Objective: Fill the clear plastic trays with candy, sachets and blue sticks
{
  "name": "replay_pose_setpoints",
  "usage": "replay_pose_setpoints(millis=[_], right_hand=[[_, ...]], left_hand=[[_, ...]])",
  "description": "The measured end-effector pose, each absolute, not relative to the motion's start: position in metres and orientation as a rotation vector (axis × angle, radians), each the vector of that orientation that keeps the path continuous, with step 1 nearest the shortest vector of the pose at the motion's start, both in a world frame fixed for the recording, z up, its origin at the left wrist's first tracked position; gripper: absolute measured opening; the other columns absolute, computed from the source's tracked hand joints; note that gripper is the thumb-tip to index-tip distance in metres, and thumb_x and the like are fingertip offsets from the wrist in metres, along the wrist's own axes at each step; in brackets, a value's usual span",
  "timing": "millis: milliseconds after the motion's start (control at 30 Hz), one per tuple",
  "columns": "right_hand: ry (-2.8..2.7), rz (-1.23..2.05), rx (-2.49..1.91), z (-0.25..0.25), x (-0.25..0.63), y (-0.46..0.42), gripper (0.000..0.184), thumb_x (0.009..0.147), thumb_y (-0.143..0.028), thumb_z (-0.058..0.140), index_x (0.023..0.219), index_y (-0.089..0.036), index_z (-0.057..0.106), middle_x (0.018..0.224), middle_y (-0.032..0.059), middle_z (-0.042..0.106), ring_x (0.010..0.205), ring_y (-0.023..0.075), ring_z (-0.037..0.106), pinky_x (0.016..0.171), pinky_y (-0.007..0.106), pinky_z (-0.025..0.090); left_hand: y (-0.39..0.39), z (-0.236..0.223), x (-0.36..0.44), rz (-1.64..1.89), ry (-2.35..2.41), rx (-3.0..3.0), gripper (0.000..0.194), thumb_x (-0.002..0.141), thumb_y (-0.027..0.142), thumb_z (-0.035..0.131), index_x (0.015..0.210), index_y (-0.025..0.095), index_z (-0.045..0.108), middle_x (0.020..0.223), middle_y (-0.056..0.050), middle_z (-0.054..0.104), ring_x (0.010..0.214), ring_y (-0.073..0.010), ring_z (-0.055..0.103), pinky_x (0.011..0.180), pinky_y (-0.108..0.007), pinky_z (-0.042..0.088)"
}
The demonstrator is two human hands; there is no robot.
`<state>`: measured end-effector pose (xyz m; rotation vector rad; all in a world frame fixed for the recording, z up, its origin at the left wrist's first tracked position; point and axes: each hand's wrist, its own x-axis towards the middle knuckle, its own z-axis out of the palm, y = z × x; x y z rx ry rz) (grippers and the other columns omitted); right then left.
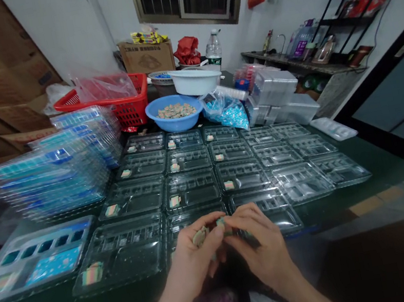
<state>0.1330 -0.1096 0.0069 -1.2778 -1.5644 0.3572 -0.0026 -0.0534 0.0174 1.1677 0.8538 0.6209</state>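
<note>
My left hand (200, 250) is closed around a few small flat greenish-beige pieces (200, 236), whose exact kind I cannot make out. Its thumb and forefinger meet my right hand (259, 240), which pinches one small greenish piece (221, 222) at the fingertips. Both hands hover over the near edge of the clear plastic trays (193, 189). Several trays in the left and middle columns hold a little striped stack (93, 273) of pink, yellow and green pieces in one corner. The wrists partly cover the nearest middle tray.
A blue bowl (177, 121) full of similar pieces stands behind the trays, beside a bag of blue-and-white packets (232, 113). Tall stacks of filled blue trays (50, 177) rise at left, with a red basket (131, 103) behind. Clear plastic boxes (274, 86) stand at back right.
</note>
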Motion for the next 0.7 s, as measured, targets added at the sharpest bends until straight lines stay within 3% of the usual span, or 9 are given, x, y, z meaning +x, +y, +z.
replay_pose_setpoints(millis=[133, 300, 567, 700], right_hand=[[-1.549, 0.391, -1.266, 0.009, 0.13, -0.111, 0.023, 0.079, -0.011, 0.052, 0.098, -0.022, 0.057, 0.085, 0.0034, 0.055, 0.085, 0.018, 0.048, 0.075, 0.035, 0.043], [-1.628, 0.451, -1.297, 0.014, 0.132, -0.111, 0.03, 0.08, -0.014, 0.052, 0.109, -0.022, 0.053, 0.083, 0.0037, 0.053, 0.083, 0.018, 0.047, 0.072, 0.034, 0.042], [-1.487, 0.382, -1.423, 0.006, 0.129, -0.106, 0.007, 0.078, -0.02, 0.055, 0.085, -0.02, 0.056, 0.079, 0.0027, 0.054, 0.077, 0.0176, 0.05, 0.065, 0.031, 0.042], [-1.493, 0.334, -1.493, 0.009, 0.138, -0.11, 0.022, 0.074, -0.023, 0.06, 0.095, -0.022, 0.057, 0.092, 0.0043, 0.056, 0.087, 0.0209, 0.051, 0.077, 0.037, 0.042]], left_hand=[[-0.054, 0.02, -0.006, 0.58, 0.858, 1.247, 0.035, 0.077, 0.038, 0.053, 0.103, 0.015, 0.056, 0.047, 0.002, 0.05, 0.033, -0.0047, 0.035, 0.032, -0.017, 0.025], [-0.053, 0.019, -0.007, 0.598, 0.844, 1.3, 0.03, 0.077, 0.037, 0.053, 0.097, 0.016, 0.059, 0.046, 0.003, 0.047, 0.035, -0.0045, 0.033, 0.033, -0.016, 0.023], [-0.053, 0.016, -0.002, 0.596, 0.867, 1.239, 0.032, 0.077, 0.041, 0.052, 0.096, 0.016, 0.056, 0.048, 0.004, 0.048, 0.036, -0.006, 0.036, 0.031, -0.016, 0.024], [-0.035, 0.026, 0.009, 0.671, 0.793, 1.513, 0.029, 0.08, 0.035, 0.046, 0.09, 0.012, 0.059, 0.059, 0.0, 0.054, 0.044, -0.0067, 0.043, 0.04, -0.017, 0.033]])
